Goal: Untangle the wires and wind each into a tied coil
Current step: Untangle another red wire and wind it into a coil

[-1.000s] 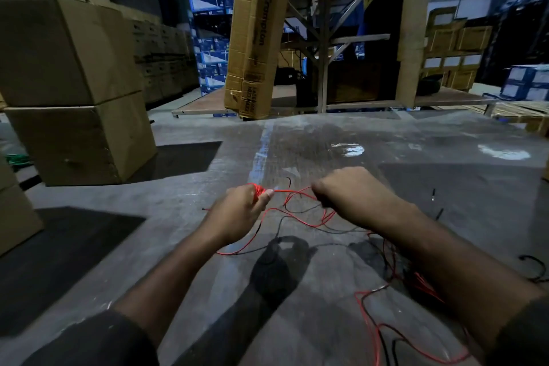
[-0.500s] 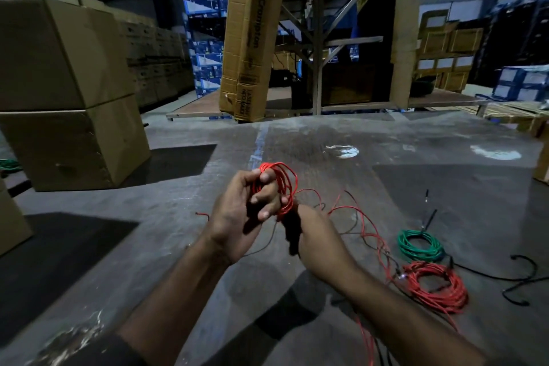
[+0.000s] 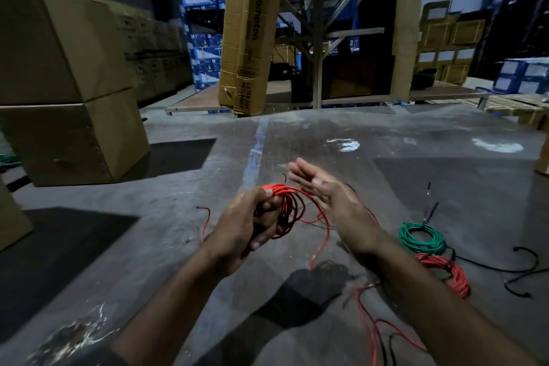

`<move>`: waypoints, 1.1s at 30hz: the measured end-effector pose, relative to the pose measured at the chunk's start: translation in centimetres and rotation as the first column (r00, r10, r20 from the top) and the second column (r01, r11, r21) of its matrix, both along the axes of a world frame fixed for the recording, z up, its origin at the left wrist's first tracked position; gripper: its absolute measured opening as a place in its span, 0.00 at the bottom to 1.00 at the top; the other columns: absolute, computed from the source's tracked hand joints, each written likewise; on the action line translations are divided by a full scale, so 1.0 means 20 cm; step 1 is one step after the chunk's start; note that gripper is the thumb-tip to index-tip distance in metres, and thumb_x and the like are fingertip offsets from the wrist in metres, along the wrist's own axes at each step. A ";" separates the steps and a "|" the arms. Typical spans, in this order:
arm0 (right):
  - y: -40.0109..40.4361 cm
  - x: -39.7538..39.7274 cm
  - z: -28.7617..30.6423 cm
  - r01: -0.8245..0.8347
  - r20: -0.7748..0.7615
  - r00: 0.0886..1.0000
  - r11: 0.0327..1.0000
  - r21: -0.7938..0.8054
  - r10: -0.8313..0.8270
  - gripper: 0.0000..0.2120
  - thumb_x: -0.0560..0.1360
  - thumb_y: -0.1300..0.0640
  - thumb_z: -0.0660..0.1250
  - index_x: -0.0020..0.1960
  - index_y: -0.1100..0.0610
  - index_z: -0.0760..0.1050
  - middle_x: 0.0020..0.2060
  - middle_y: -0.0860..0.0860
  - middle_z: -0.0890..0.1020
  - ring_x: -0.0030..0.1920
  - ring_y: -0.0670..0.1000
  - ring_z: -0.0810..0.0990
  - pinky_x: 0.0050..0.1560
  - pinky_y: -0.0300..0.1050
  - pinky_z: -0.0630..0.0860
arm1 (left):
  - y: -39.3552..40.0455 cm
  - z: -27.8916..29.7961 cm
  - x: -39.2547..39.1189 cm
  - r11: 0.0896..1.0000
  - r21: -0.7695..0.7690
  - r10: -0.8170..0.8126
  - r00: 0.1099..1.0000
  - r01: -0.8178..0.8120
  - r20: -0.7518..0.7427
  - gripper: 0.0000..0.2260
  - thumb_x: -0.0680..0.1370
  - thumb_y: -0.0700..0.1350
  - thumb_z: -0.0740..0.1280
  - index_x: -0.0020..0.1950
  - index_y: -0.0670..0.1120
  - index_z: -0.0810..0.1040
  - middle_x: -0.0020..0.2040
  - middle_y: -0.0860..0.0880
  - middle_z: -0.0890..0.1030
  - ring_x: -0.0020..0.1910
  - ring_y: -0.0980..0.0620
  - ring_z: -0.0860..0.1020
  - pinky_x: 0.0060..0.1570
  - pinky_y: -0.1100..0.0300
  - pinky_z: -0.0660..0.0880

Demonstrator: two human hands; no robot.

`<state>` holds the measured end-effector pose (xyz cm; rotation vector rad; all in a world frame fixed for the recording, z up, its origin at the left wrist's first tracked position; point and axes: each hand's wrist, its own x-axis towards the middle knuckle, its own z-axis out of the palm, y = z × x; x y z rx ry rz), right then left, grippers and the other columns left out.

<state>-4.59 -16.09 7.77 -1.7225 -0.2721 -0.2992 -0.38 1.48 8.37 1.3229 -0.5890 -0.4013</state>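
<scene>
My left hand grips a small bundle of red wire loops above the grey floor. My right hand is just right of the loops, fingers straight and spread, palm turned toward them; whether the red strand touches it I cannot tell. A loose red tail hangs from the loops toward the floor, and another red end curls out to the left. On the floor at the right lie a wound green coil and a wound red coil. Tangled red and black strands trail at the bottom.
A loose black wire snakes at the far right. Stacked cardboard boxes stand at the left, tall cartons lean against a metal rack at the back, and a low pallet platform lies beyond.
My hands went from pulling a red strand apart to winding it round my left hand. My right hand has now come up beside the loops and opened flat.
</scene>
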 end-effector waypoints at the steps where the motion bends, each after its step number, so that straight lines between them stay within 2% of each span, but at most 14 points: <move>1: 0.03 -0.01 -0.01 0.009 0.010 1.000 0.999 -0.041 -0.009 0.28 0.79 0.40 0.50 0.76 0.48 0.64 0.70 0.42 0.74 0.69 0.37 0.70 0.70 0.36 0.64 | -0.01 0.00 -0.01 1.000 0.009 0.011 1.000 -0.011 -0.013 0.17 0.81 0.48 0.57 0.31 0.50 0.68 0.25 0.51 0.60 0.19 0.56 0.57 0.24 0.60 0.54; 3: 0.08 -0.01 -0.06 0.059 0.059 0.997 0.993 -0.100 -0.054 0.31 0.78 0.34 0.46 0.71 0.47 0.71 0.64 0.42 0.79 0.65 0.37 0.74 0.68 0.39 0.69 | -0.02 0.00 -0.04 1.000 0.013 0.011 1.000 -0.011 0.002 0.17 0.82 0.48 0.56 0.32 0.49 0.68 0.24 0.52 0.61 0.19 0.56 0.57 0.25 0.60 0.52; 5: 0.13 -0.01 -0.10 0.131 0.112 0.986 0.990 -0.060 -0.123 0.32 0.78 0.31 0.46 0.58 0.51 0.79 0.50 0.47 0.84 0.54 0.45 0.81 0.59 0.49 0.76 | -0.03 -0.01 -0.06 1.000 0.000 -0.028 0.998 0.028 0.059 0.15 0.79 0.49 0.56 0.32 0.50 0.67 0.23 0.52 0.62 0.19 0.56 0.57 0.26 0.59 0.54; 8: 0.17 0.01 -0.16 0.220 0.123 0.968 0.975 -0.016 -0.217 0.37 0.75 0.25 0.45 0.48 0.56 0.76 0.41 0.57 0.81 0.44 0.57 0.80 0.50 0.60 0.77 | -0.03 -0.02 -0.07 0.998 0.001 -0.064 0.993 0.064 0.095 0.14 0.77 0.49 0.56 0.32 0.50 0.67 0.22 0.52 0.61 0.18 0.56 0.57 0.30 0.51 0.51; 10: 0.18 0.03 -0.18 0.243 0.132 0.962 0.970 -0.010 -0.240 0.37 0.75 0.25 0.44 0.47 0.56 0.75 0.40 0.57 0.80 0.43 0.59 0.80 0.47 0.62 0.77 | -0.05 -0.01 -0.08 0.999 0.013 -0.033 0.989 0.032 0.146 0.17 0.81 0.51 0.56 0.32 0.49 0.66 0.23 0.51 0.60 0.18 0.55 0.57 0.27 0.55 0.53; 13: 0.18 0.04 -0.17 0.274 0.173 0.950 0.960 -0.055 -0.261 0.35 0.75 0.26 0.43 0.48 0.55 0.73 0.40 0.55 0.80 0.42 0.56 0.80 0.46 0.58 0.77 | -0.10 -0.02 -0.08 0.987 0.000 0.159 0.963 -0.163 0.218 0.21 0.82 0.55 0.58 0.33 0.46 0.68 0.24 0.48 0.66 0.19 0.52 0.66 0.21 0.62 0.64; 16: 0.17 0.03 -0.16 0.326 0.250 0.920 0.943 -0.066 -0.301 0.33 0.75 0.26 0.43 0.47 0.53 0.71 0.39 0.50 0.76 0.39 0.47 0.77 0.41 0.47 0.76 | -0.13 -0.07 -0.06 0.919 -0.029 0.366 0.826 -0.392 0.428 0.19 0.82 0.57 0.58 0.42 0.46 0.79 0.31 0.47 0.79 0.29 0.51 0.79 0.28 0.57 0.77; 18: 0.16 0.04 -0.17 0.395 0.328 0.877 0.916 -0.077 -0.351 0.31 0.76 0.28 0.44 0.46 0.53 0.71 0.39 0.48 0.75 0.39 0.46 0.75 0.39 0.45 0.74 | -0.14 -0.11 -0.07 0.910 -0.038 0.373 0.773 -0.413 0.512 0.19 0.83 0.57 0.56 0.47 0.47 0.81 0.35 0.47 0.80 0.34 0.51 0.81 0.33 0.56 0.79; 21: 0.15 0.06 -0.19 0.507 0.425 0.792 0.860 -0.057 -0.438 0.25 0.80 0.33 0.46 0.44 0.51 0.70 0.38 0.45 0.75 0.40 0.46 0.75 0.39 0.44 0.73 | -0.18 -0.14 -0.09 0.910 -0.070 0.387 0.777 -0.409 0.496 0.18 0.82 0.60 0.53 0.48 0.53 0.79 0.40 0.53 0.78 0.40 0.54 0.80 0.39 0.62 0.78; 23: 0.16 0.05 -0.18 0.512 0.425 0.780 0.859 -0.011 -0.459 0.20 0.80 0.35 0.47 0.41 0.45 0.70 0.36 0.42 0.75 0.38 0.44 0.74 0.37 0.43 0.71 | -0.20 -0.15 -0.09 0.840 -0.113 0.467 0.601 -0.530 0.649 0.18 0.83 0.62 0.51 0.44 0.58 0.76 0.42 0.59 0.74 0.42 0.56 0.76 0.43 0.64 0.73; 25: 0.18 0.02 -0.17 0.474 0.395 0.804 0.880 0.028 -0.446 0.22 0.80 0.34 0.48 0.39 0.45 0.71 0.35 0.43 0.75 0.35 0.44 0.73 0.34 0.44 0.71 | -0.20 -0.16 -0.05 0.728 -0.190 0.485 0.299 -0.659 0.822 0.23 0.84 0.59 0.49 0.41 0.50 0.76 0.40 0.57 0.73 0.41 0.52 0.73 0.40 0.57 0.71; 27: 0.20 -0.01 -0.13 0.371 0.317 0.867 0.923 0.106 -0.385 0.23 0.78 0.33 0.49 0.38 0.44 0.74 0.33 0.43 0.76 0.33 0.42 0.73 0.34 0.39 0.71 | -0.18 -0.16 0.01 0.668 -0.285 0.446 0.062 -0.688 0.893 0.27 0.85 0.56 0.49 0.37 0.41 0.75 0.36 0.47 0.75 0.38 0.48 0.72 0.35 0.53 0.70; 31: 0.22 -0.04 -0.10 0.198 0.147 0.960 0.946 0.255 -0.240 0.26 0.76 0.34 0.54 0.33 0.52 0.73 0.30 0.49 0.72 0.32 0.47 0.72 0.35 0.40 0.71 | -0.13 -0.13 0.13 0.678 -0.422 0.357 -0.232 -0.602 0.905 0.29 0.85 0.55 0.50 0.34 0.39 0.76 0.34 0.43 0.78 0.41 0.45 0.75 0.42 0.51 0.69; 33: 0.23 -0.04 -0.08 0.140 0.033 0.987 0.930 0.339 -0.160 0.24 0.76 0.35 0.56 0.38 0.54 0.74 0.34 0.54 0.72 0.37 0.51 0.71 0.37 0.40 0.74 | -0.12 -0.12 0.15 0.677 -0.434 0.342 -0.267 -0.595 0.901 0.30 0.85 0.55 0.49 0.34 0.39 0.76 0.34 0.43 0.78 0.41 0.45 0.75 0.44 0.51 0.67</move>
